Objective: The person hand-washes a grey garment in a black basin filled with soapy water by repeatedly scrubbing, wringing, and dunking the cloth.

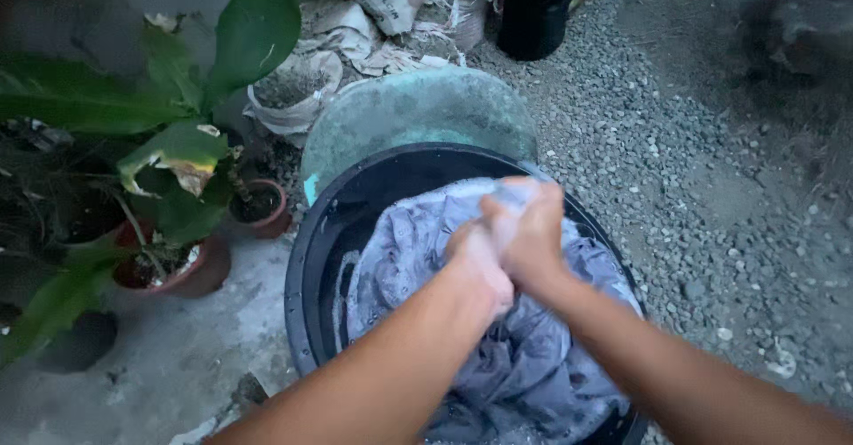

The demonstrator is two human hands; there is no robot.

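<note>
Over a round black wash basin [306, 258] set on the ground, both hands meet above a heap of wet grey-blue cloth [533, 356]. The cloth fills most of the basin, bunched and creased, with a little soapy foam showing along its left side against the dark inner wall. The left hand [480, 263] is closed into a fist around a fold of the cloth, its fingers curled tight on the fabric. The right hand [530, 232] sits just beyond and touching it, its fingers [533, 198] likewise clamped on a raised, paler bunch of the same cloth, lifted above the rest of the heap. The two hands press against each other, and both forearms reach in from the bottom edge of the view.

Behind the black basin, touching its far rim, lies a second, pale green basin [418, 112]. To the left stand two reddish clay pots [267, 214] with large-leaved green plants [178, 99], on a pale concrete floor [178, 347]. Grey gravel [702, 187] covers the ground to the right. At the top, crumpled sacks [382, 1] lie beside a dark upright container [536, 10].
</note>
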